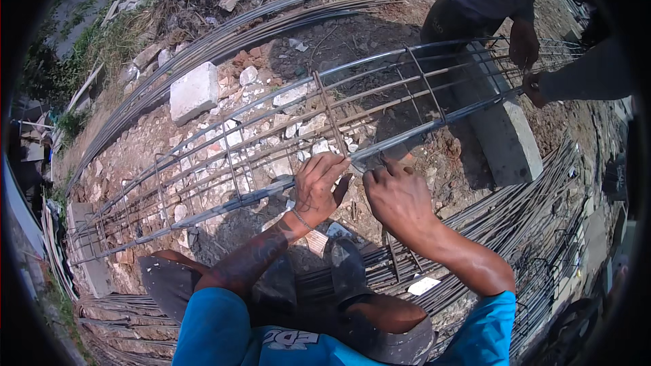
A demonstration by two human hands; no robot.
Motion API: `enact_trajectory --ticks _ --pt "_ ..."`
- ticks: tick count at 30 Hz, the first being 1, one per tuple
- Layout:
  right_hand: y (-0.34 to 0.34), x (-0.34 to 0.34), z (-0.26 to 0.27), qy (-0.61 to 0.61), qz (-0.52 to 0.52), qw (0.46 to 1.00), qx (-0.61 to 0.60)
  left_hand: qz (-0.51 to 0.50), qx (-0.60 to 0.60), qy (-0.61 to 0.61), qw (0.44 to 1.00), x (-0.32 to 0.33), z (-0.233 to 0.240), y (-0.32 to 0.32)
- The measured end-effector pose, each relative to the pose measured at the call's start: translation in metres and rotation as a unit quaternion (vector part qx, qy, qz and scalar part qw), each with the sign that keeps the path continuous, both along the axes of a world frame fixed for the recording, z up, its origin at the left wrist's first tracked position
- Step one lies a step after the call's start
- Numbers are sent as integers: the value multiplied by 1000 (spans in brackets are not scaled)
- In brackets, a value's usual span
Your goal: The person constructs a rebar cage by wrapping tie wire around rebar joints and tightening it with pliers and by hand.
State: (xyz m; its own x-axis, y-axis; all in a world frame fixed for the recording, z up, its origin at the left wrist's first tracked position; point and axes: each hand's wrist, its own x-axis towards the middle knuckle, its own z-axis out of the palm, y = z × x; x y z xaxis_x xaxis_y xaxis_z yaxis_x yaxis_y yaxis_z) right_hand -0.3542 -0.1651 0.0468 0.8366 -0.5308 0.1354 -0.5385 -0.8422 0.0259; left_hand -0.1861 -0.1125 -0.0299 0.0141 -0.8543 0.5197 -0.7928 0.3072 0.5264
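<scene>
A long cage of steel reinforcing bars [285, 185] with square stirrups [328, 109] lies across the view in front of me. My left hand [319, 183] rests on the near bars beside a stirrup, its fingers curled around them and its thumb apart. Just to the right, below the same bars, my right hand [399, 188] is closed with the fingertips together on something thin and dark, too small to make out. Its palm is turned away, so most of what it holds is hidden.
Concrete blocks [521, 147] [91, 259] support the cage near both ends. Loose rebar [493, 223] lies at the lower right, with more bars [203, 43] beyond the cage. A white block [193, 92] sits among rubble. Another person's hands [526, 46] work at the cage's right end.
</scene>
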Motion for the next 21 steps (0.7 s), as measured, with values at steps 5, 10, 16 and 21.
enact_trajectory --ticks 5,10,16,21 --pt "-79 42 26 77 156 985 -11 -7 -1 -30 1000 2 -5 4" --pt "-92 79 18 45 204 977 44 42 124 87 988 -2 12 -4" --pt "-67 70 34 -81 168 976 116 7 150 64 987 17 18 -24" --pt "1 26 -43 -419 -268 799 338 40 205 161 964 27 10 -16"
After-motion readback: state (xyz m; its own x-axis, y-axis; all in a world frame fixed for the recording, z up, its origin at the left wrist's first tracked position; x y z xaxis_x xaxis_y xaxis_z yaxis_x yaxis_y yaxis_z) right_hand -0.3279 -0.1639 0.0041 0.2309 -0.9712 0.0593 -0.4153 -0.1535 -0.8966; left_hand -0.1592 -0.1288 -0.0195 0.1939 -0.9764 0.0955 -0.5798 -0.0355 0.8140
